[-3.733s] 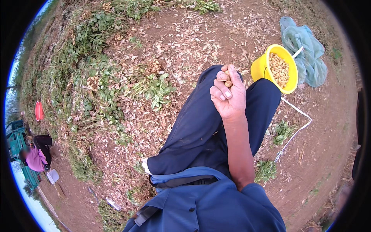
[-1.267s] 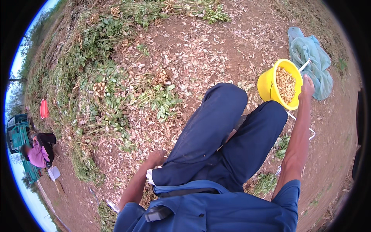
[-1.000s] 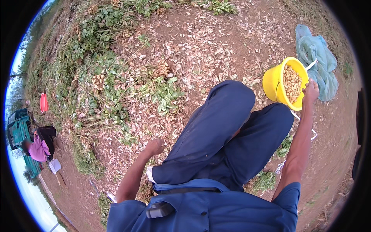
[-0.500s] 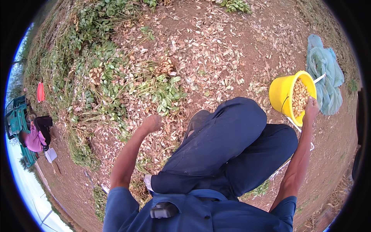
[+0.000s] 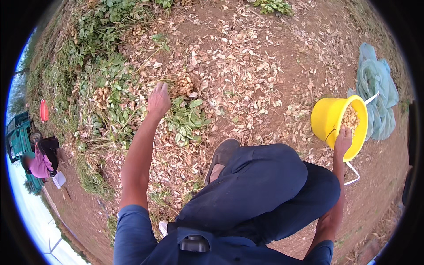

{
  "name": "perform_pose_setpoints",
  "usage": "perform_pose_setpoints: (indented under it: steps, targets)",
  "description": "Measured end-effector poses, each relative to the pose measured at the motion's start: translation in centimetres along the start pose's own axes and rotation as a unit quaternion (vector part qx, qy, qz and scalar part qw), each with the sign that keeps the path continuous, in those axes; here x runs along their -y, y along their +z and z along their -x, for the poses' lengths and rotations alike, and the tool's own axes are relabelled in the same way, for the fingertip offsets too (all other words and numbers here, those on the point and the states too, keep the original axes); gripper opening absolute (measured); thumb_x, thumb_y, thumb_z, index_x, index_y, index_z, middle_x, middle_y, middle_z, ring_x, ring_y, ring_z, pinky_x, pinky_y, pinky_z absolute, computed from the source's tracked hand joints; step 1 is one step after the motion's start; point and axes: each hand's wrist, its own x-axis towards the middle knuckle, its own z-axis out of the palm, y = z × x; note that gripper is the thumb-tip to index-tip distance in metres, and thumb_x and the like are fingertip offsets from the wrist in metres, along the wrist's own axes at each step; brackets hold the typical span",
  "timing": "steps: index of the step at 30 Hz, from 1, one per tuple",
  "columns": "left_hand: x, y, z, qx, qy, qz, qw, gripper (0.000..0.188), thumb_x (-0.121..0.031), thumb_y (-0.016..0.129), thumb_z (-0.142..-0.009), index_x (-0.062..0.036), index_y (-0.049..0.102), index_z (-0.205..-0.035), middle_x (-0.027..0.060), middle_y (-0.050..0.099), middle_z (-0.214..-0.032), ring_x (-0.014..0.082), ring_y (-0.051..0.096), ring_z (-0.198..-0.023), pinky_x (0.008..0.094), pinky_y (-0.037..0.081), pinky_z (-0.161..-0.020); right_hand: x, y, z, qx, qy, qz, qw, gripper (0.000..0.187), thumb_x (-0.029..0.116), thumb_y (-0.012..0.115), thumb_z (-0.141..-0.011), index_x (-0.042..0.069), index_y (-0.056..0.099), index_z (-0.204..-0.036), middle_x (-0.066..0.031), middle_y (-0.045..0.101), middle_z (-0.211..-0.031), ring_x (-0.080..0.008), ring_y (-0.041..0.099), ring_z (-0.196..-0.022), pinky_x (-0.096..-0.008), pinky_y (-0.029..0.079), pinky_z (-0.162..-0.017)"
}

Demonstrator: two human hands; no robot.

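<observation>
My left hand point(image 5: 159, 100) reaches forward over the pulled plants, fingers stretched out and nothing visible in them. Just right of its fingertips lies a clump of unshelled peanuts point(image 5: 183, 84) on a peanut plant point(image 5: 187, 118) with green leaves. Over at the right, my right hand point(image 5: 343, 141) is at the mouth of a tilted yellow bucket point(image 5: 324, 119). Its fingers are bent together against the peanuts point(image 5: 350, 119) inside. Whatever they hold, if anything, is hidden.
A bluish-green mesh sack point(image 5: 375, 88) lies beyond the bucket. More peanut plants point(image 5: 104, 84) are heaped at the left, and dry leaves cover much of the soil. Far left are a red basin point(image 5: 44, 110), a person in pink point(image 5: 39, 163) and a green vehicle point(image 5: 20, 132).
My left hand has moved forward to the peanut clump, its fingers straightening from a closed shape. My right hand has shifted from the bucket mouth's right side to its left side.
</observation>
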Motion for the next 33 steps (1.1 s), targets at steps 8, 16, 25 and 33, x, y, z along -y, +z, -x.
perform_pose_setpoints:
  steps: [8, 16, 25, 33]
  targets:
    - [-2.3, 0.4, -5.0, 0.212, -0.051, -0.139, 0.966, 0.075, -0.005, 0.052, -0.092, -0.0134, 0.025, -0.161, 0.0164, 0.036, -0.161, 0.033, 0.036, -0.148, 0.0465, 0.026, -0.124, 1.8, 0.8, 0.9, -0.046, 0.026, 0.009, 0.999, 0.024, 0.024, 0.058, -0.104, 0.004, 0.068, -0.112, -0.0171, 0.071, -0.094, -0.0287, 0.067, -0.083, -0.0408, 0.052, -0.078]
    - [-3.2, -2.2, -5.0, 0.275, 0.043, -0.111, 0.954, 0.075, 0.002, 0.056, -0.076, -0.0133, 0.046, -0.15, 0.0173, 0.066, -0.119, 0.0336, 0.062, -0.111, 0.0496, 0.048, -0.101, 2.4, 1.0, 0.8, -0.066, 0.031, 0.0, 0.997, 0.019, 0.02, 0.058, -0.103, 0.004, 0.067, -0.107, -0.016, 0.07, -0.09, -0.0268, 0.066, -0.079, -0.0388, 0.052, -0.075]
    - [-3.2, -25.6, -3.6, 0.164, 0.133, 0.175, 0.962, 0.074, -0.025, 0.066, -0.066, 0.0027, 0.063, -0.135, 0.0208, 0.065, -0.135, 0.0296, 0.063, -0.121, 0.0404, 0.045, -0.111, 0.3, 1.3, 0.8, -0.067, 0.033, 0.007, 0.997, 0.023, 0.025, 0.057, -0.103, 0.006, 0.068, -0.11, -0.0165, 0.072, -0.096, -0.031, 0.069, -0.086, -0.0412, 0.052, -0.078]
    - [-2.6, -33.0, 2.2, 0.035, 0.117, 0.439, 0.89, 0.044, -0.014, 0.077, -0.079, -0.0024, 0.071, -0.121, 0.0095, 0.068, -0.127, 0.0266, 0.065, -0.117, 0.038, 0.049, -0.104, 0.3, 1.5, 1.0, -0.07, 0.054, -0.002, 0.996, 0.024, 0.03, 0.055, -0.103, 0.01, 0.066, -0.111, -0.0188, 0.072, -0.098, -0.0412, 0.069, -0.088, -0.0494, 0.051, -0.076]
